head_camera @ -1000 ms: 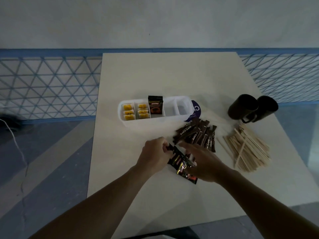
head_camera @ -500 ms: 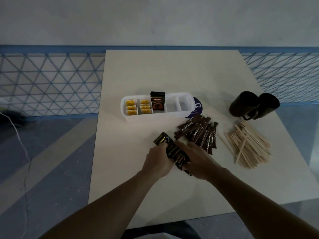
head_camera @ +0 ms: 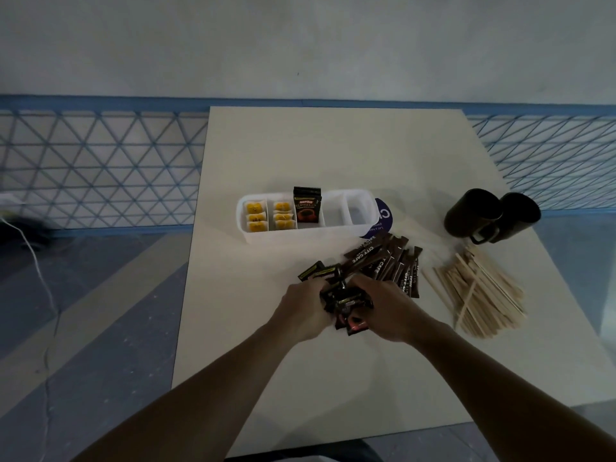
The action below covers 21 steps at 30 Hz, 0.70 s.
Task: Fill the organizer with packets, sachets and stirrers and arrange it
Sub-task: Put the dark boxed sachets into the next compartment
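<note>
A white organizer (head_camera: pixel 283 236) stands mid-table with yellow sachets (head_camera: pixel 256 216) in its two left compartments and an upright black coffee packet (head_camera: pixel 307 205) in the third; the two right compartments look bare. In front of it, my left hand (head_camera: pixel 305 310) and my right hand (head_camera: pixel 388 308) both grip a bunch of black packets (head_camera: pixel 343 300) between them, just above the table. A heap of brown stick sachets (head_camera: pixel 388 265) lies right behind my right hand. Wooden stirrers (head_camera: pixel 480 295) lie in a pile to the right.
Two dark mugs (head_camera: pixel 490 216) lie near the right edge of the pale table (head_camera: pixel 333 155). A purple round label (head_camera: pixel 383 218) shows behind the organizer's right end. Blue mesh fencing (head_camera: pixel 100 168) runs behind the table; a white cable (head_camera: pixel 36 261) trails on the floor at left.
Both hands have closed in around the black packets and gathered them into one bunch. The bunch's far end, which stuck out to the left, now sits closer to my hands.
</note>
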### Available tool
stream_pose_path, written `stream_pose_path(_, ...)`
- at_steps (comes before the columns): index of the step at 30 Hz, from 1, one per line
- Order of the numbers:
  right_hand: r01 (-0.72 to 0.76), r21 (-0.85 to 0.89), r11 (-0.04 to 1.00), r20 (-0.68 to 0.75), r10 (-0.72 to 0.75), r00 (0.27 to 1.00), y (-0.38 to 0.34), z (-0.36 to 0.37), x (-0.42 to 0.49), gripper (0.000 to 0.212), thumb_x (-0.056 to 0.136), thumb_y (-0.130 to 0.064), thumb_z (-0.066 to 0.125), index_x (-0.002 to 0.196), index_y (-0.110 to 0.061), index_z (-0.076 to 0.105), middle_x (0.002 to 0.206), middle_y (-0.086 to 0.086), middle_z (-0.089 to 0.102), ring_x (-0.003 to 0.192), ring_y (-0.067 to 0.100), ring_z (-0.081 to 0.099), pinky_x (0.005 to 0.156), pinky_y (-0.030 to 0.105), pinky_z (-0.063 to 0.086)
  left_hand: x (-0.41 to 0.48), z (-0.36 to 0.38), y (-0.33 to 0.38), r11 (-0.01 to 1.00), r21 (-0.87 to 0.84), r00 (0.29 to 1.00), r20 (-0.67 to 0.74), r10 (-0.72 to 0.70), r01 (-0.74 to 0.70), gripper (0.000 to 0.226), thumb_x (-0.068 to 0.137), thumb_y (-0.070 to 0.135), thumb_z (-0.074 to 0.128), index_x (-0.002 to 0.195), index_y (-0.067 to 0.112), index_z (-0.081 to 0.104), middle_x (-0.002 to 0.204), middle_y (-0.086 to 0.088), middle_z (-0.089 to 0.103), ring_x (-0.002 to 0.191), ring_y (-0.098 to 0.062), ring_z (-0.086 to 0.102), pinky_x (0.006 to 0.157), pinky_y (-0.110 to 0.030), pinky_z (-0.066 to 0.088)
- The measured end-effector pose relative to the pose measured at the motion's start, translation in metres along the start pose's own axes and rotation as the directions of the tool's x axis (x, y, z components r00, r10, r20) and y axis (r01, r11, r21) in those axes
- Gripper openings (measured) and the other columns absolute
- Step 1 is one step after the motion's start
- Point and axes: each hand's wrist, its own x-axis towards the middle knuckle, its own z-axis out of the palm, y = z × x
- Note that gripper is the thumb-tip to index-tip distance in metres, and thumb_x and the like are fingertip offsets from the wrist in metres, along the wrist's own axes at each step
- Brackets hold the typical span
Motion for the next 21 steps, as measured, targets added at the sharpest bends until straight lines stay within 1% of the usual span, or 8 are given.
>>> stream_pose_path(4,-0.018,0.121,0.993,-0.073,0.027,0.997,-0.012,-0.016,0.009,0.037,0.088,-0.016,0.071,0.121,-0.027,0.058,0.105,-0.007,0.065,0.093,0.01,0.062,0.069,0.015,0.047,0.005,-0.014,0.011,0.998,-0.049,0.999,0.019,0.038,-0.037,0.045,0.08,0.024,0.076,0.122,0.019,0.061,0.111,0.0,0.069,0.098,-0.017,0.064,0.074,-0.023,0.047)
stream_pose_path(7,-0.007,0.183,0.983,-0.137,0.033,0.99,-0.022,-0.027,0.018,0.033,0.089,-0.017,0.072,0.117,-0.028,0.059,0.105,-0.007,0.066,0.094,0.01,0.063,0.073,0.023,0.052,0.009,-0.023,0.017,0.997,-0.079,0.999,0.033,0.028,-0.025,0.042,0.082,0.028,0.075,0.12,0.017,0.06,0.107,-0.001,0.069,0.094,-0.019,0.066,0.08,-0.033,0.055)
stream_pose_path(10,-0.004,0.245,0.97,-0.191,0.052,0.98,-0.032,-0.037,0.025,0.032,0.09,-0.015,0.07,0.114,-0.03,0.057,0.099,-0.008,0.066,0.084,0.007,0.066,0.065,0.024,0.056,0.012,-0.029,0.022,0.995,-0.093,1.0,0.01,0.024,-0.023,0.036,0.086,0.027,0.071,0.118,0.016,0.058,0.101,-0.003,0.071,0.089,-0.021,0.069,0.085,-0.041,0.057)
stream_pose_path(13,0.022,0.316,0.948,-0.219,0.05,0.975,-0.042,-0.044,0.03,0.037,0.089,-0.017,0.072,0.119,-0.029,0.055,0.099,-0.008,0.068,0.079,0.008,0.07,0.065,0.029,0.061,0.016,-0.034,0.025,0.986,-0.168,0.999,-0.043,-0.008,0.0,0.024,0.092,0.021,0.063,0.114,0.014,0.06,0.092,-0.005,0.073,0.078,-0.02,0.073,0.077,-0.036,0.06)
stream_pose_path(16,0.027,0.415,0.909,-0.202,0.063,0.977,-0.048,-0.05,0.037,0.044,0.09,-0.019,0.072,0.128,-0.031,0.052,0.105,-0.004,0.07,0.081,0.013,0.072,0.07,0.037,0.063,0.021,-0.038,0.026,0.958,-0.286,0.996,-0.083,-0.031,0.006,0.019,0.094,0.017,0.06,0.113,0.013,0.061,0.096,-0.004,0.073,0.073,-0.016,0.074,0.066,-0.026,0.059)
stream_pose_path(18,0.007,0.492,0.871,-0.165,0.086,0.983,-0.053,-0.054,0.041,0.041,0.095,-0.017,0.066,0.132,-0.028,0.051,0.101,0.0,0.072,0.072,0.011,0.072,0.059,0.031,0.06,0.025,-0.042,0.028,0.943,-0.334,0.992,-0.118,-0.032,-0.009,0.016,0.095,0.014,0.059,0.111,0.011,0.061,0.097,-0.003,0.072,0.072,-0.015,0.074,0.065,-0.023,0.059)
stream_pose_path(20,-0.008,0.495,0.869,-0.136,0.087,0.987,-0.058,-0.057,0.043,0.029,0.099,-0.013,0.058,0.126,-0.025,0.052,0.09,0.003,0.071,0.058,0.003,0.066,0.048,0.019,0.05,0.03,-0.045,0.028,0.93,-0.366,0.988,-0.15,-0.031,-0.026,0.015,0.096,0.009,0.056,0.109,0.009,0.062,0.098,-0.003,0.072,0.073,-0.015,0.074,0.072,-0.027,0.06)
stream_pose_path(21,-0.01,0.484,0.875,-0.128,0.082,0.988,-0.06,-0.059,0.046,0.024,0.101,-0.011,0.055,0.122,-0.022,0.053,0.086,0.004,0.071,0.055,0.003,0.064,0.047,0.018,0.048,0.033,-0.047,0.028,0.926,-0.375,0.987,-0.157,-0.031,-0.031,0.016,0.096,0.007,0.055,0.109,0.008,0.064,0.099,-0.003,0.072,0.075,-0.014,0.074,0.076,-0.031,0.061)
